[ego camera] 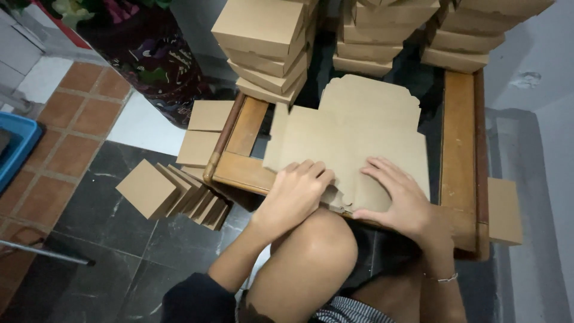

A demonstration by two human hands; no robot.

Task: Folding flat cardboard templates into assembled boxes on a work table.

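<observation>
A flat, unfolded brown cardboard box blank (353, 128) lies on a low wooden-framed table (457, 131). My left hand (296, 191) presses down on the blank's near edge, fingers curled over a flap. On the blank's near right part my right hand (400, 194) lies flat with fingers spread. My bare knee rises between my arms, just below the table's front edge.
Stacks of folded brown boxes (269, 45) stand at the table's far side, with more stacks (418, 30) to the right. Flat cardboard pieces (173, 191) fan out on the dark tiled floor at left. A blue bin (15, 146) sits at far left.
</observation>
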